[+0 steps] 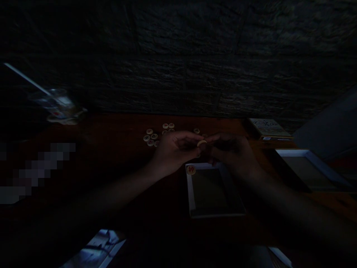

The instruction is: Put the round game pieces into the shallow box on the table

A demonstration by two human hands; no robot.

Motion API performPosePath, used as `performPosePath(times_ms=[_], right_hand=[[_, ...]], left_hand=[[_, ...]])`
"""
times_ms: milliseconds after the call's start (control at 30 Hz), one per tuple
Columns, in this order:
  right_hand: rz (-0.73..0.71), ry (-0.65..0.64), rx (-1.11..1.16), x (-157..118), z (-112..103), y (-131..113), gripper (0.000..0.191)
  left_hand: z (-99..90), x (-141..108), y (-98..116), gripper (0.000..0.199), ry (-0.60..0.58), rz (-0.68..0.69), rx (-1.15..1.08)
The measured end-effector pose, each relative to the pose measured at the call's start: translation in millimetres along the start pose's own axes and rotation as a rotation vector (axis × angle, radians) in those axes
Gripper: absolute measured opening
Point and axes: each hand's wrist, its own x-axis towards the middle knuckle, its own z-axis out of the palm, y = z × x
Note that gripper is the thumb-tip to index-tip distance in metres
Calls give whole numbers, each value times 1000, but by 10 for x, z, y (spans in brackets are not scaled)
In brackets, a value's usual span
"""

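Note:
My left hand (173, 150) and my right hand (231, 150) meet above the far edge of an open box tray (192, 201). Between their fingertips is a round, pale Chinese chess piece (202, 142), held by both. Inside the tray's far left corner lies another chess piece (191, 170), its red character facing up. Several more chess pieces (150, 137) are spread on the table beyond my left hand, some partly hidden by it. One chess piece (196, 131) lies just past my fingertips, and another is partly covered by my right hand.
A brown wooden table (117, 130) meets a dark stone wall (178, 74). A clear cup (63, 106) with a straw stands at the far left. At right are a flat printed box (269, 128) and a second shallow box part (309, 169). The scene is very dim.

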Motion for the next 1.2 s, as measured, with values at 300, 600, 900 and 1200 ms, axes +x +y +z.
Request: performPosePath(times_ms=[300, 600, 900, 1200], right_hand=[[-10, -25, -15, -12, -23, -1, 32], [-7, -37, 39, -11, 16, -45, 40], [-13, 20, -29, -16, 1, -34, 39], [20, 27, 35, -13, -3, -34, 30]], left_hand=[[14, -10, 45, 22, 15, -24, 5], [10, -9, 56, 15, 42, 24, 93], [35, -47, 39, 23, -30, 5, 3], [-11, -7, 12, 28, 32, -49, -23]])
